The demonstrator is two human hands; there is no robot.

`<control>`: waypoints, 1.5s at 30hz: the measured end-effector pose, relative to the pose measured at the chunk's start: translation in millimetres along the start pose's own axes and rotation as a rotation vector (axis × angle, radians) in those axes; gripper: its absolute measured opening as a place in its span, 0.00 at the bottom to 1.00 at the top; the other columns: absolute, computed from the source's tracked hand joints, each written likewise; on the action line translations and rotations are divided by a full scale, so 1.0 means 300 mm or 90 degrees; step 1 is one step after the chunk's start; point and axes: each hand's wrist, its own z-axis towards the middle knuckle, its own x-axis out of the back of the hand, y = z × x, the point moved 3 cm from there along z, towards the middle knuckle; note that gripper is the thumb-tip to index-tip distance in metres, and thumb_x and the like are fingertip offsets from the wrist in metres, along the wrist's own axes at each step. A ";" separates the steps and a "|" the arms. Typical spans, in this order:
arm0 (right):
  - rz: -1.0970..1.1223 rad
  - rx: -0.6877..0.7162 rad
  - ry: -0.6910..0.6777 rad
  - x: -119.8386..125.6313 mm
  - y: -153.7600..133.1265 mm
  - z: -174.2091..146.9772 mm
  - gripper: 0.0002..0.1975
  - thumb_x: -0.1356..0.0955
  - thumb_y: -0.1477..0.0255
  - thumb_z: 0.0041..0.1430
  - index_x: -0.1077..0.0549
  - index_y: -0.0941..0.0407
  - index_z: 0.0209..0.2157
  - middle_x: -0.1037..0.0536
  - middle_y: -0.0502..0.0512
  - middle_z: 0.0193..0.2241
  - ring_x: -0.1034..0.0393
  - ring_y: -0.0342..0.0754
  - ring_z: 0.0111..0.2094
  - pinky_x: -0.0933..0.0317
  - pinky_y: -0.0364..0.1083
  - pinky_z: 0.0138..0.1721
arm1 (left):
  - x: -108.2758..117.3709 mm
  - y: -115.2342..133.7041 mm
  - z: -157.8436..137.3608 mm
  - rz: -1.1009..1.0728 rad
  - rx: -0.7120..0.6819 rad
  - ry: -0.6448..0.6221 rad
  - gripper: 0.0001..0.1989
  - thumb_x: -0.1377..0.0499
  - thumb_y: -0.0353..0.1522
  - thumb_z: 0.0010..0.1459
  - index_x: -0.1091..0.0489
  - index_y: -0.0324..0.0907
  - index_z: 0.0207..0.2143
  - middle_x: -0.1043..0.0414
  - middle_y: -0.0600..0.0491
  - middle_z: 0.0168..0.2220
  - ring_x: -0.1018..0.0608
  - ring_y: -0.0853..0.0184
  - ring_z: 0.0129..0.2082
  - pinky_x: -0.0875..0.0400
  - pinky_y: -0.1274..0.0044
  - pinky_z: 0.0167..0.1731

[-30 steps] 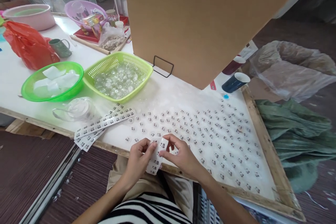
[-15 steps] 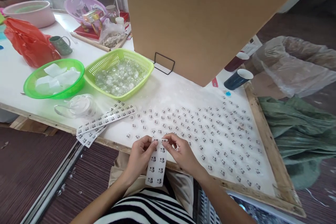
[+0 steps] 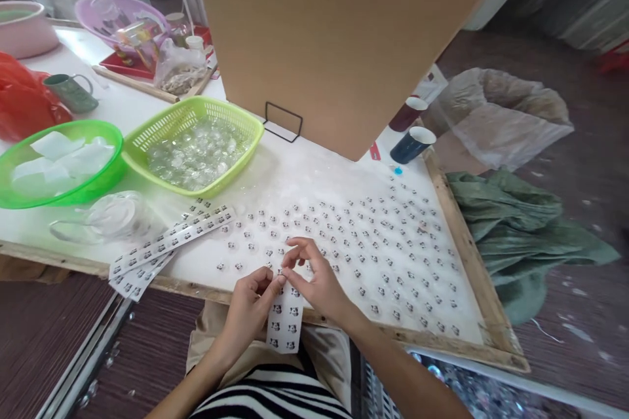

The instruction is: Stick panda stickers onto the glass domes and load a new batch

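Left hand (image 3: 253, 304): thumb and forefinger pinch the top end of the sticker strip (image 3: 284, 326), a flat, glossy white rectangle with small black-and-white prints in two columns. Strip hangs down at the bench's near edge, over the lap. Right hand (image 3: 317, 281): fingers curled, thumb and fingertips close together at the strip's top; cannot tell if they grip anything.

Bench (image 3: 304, 167): smooth white top, rough wooden border along near and right edges. Printed pieces (image 3: 361, 242), small, clear-rimmed, roundish, lie in loose rows from mid near edge to the right edge. More flat strips (image 3: 171, 237) overlap left of the hands, ends jutting past the near edge.

Behind those: yellow-green basket (image 3: 221, 184), slotted plastic, rounded corners, heaped with shiny clear pieces (image 3: 196, 150). Left of it, translucent green bowl (image 3: 101, 186) with white sheet-like pieces; crinkly clear-wrapped bundle (image 3: 118, 213) in front. Big flat brown board (image 3: 344, 46) stands toward the far edge, bent black wire frame (image 3: 284, 122) at its foot. Far right corner: dark blue cup (image 3: 410, 147), cylindrical, tilted. Past the right edge: creased green fabric (image 3: 515, 236).
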 end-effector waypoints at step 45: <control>-0.526 -0.230 0.234 0.639 0.391 0.444 0.21 0.34 0.78 0.52 0.40 0.56 0.48 0.26 0.54 0.30 0.29 0.54 0.37 0.43 0.48 0.40 | -0.007 -0.027 0.006 0.059 -0.017 -0.068 0.22 0.46 0.48 0.62 0.41 0.41 0.24 0.46 0.59 0.21 0.41 0.72 0.22 0.49 0.81 0.22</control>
